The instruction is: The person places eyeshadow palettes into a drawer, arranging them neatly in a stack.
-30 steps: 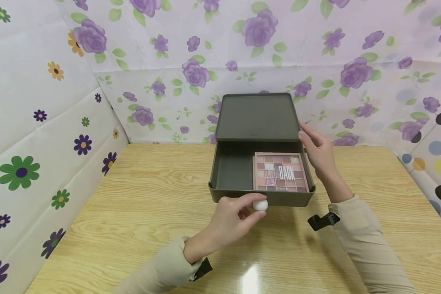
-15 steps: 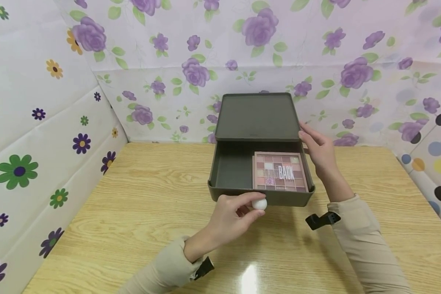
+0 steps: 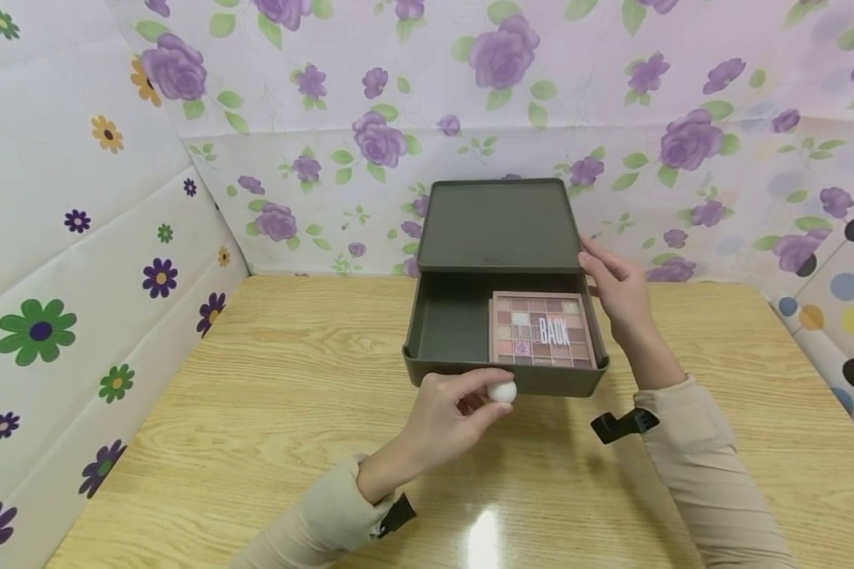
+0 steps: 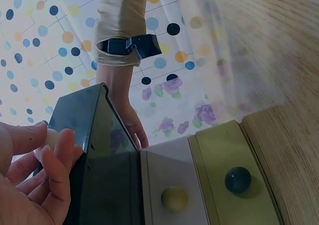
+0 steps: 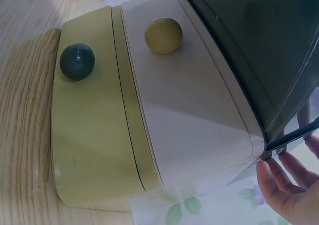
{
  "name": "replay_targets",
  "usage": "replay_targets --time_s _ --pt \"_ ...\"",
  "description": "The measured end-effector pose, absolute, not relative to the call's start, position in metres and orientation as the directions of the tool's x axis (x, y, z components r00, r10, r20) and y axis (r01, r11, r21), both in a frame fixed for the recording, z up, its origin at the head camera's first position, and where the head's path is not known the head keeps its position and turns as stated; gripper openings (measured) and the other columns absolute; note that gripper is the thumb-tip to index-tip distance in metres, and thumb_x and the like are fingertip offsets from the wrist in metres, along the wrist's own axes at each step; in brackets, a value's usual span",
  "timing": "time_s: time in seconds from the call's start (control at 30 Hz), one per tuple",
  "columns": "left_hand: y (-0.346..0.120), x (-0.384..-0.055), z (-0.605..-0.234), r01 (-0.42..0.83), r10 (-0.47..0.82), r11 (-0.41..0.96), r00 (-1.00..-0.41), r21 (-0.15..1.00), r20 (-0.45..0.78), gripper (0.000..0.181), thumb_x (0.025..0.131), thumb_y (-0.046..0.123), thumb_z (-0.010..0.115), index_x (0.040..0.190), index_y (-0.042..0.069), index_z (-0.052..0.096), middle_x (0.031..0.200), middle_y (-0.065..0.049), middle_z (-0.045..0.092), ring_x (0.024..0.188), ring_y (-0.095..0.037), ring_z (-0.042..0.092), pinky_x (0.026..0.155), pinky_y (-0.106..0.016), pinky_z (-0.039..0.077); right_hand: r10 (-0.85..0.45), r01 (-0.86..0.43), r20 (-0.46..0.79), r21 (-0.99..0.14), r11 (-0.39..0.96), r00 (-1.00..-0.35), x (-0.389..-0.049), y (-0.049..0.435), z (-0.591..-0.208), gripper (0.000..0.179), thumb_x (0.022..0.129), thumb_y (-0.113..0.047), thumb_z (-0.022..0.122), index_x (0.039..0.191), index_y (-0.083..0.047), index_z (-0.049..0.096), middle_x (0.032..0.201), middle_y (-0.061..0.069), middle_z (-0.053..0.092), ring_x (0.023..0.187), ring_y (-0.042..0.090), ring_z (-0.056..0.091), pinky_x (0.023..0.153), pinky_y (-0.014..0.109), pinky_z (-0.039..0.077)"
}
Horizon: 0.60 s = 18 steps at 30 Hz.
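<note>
A stack of small drawers has a dark grey top drawer (image 3: 455, 316) pulled out. Inside it, on the right, lies an eyeshadow palette (image 3: 541, 330) lettered "BACK". With thumb and fingers, my left hand (image 3: 434, 423) pinches the white round knob (image 3: 503, 392) on the drawer front. My right hand (image 3: 621, 296) rests its fingertips against the right side of the dark case (image 3: 498, 225). From the right wrist view, those fingers touch the dark case near its lower edge.
Below are a pale drawer (image 5: 189, 100) with a yellow knob (image 5: 163, 36) and a yellow-green drawer (image 5: 94, 135) with a dark knob (image 5: 77, 62). The stack stands on a wood-grain table (image 3: 313, 371), close to a flowered cloth backdrop (image 3: 313, 197).
The top drawer, with the palette inside and my left hand on its knob, has slid back very slightly toward the case. My right hand stays where it was.
</note>
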<state>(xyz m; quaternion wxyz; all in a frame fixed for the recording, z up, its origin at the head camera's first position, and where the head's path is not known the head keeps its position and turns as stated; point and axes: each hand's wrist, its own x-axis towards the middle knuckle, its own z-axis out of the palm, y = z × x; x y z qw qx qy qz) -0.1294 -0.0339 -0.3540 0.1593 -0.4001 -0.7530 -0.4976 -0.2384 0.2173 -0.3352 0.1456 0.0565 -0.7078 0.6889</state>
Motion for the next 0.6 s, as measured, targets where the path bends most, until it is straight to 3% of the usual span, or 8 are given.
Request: replay_targets --time_s 0.23,0.6 --pt "-0.0333 -0.1329 -0.3544 0.752 0.437 0.187 -0.639 0.632 0.633 0.024 0.075 0.002 0.072 0.098 -0.002 0.067 0.084 -0.013 0.069 0.055 -0.006 0.06 0.051 -0.012 0.047 0.111 -0.278 0.284 -0.958 0.065 -0.952 -0.2366 0.2162 -0.3336 0.045 0.089 -0.027 0.058 0.129 -0.008 0.05 0.135 0.002 0.045 0.122 0.021 0.043 0.074 0.018 0.047" --pt "-0.0325 -0.1391 -0.3539 0.756 0.44 0.187 -0.635 0.627 0.635 0.024 0.074 0.003 0.073 0.097 -0.002 0.067 0.084 -0.013 0.069 0.056 -0.008 0.061 0.052 -0.013 0.048 0.111 -0.278 0.28 -0.96 0.032 -0.954 -0.2373 0.2176 -0.3346 0.042 0.089 -0.027 0.059 0.127 -0.011 0.053 0.133 -0.002 0.047 0.123 0.02 0.042 0.075 0.02 0.048"
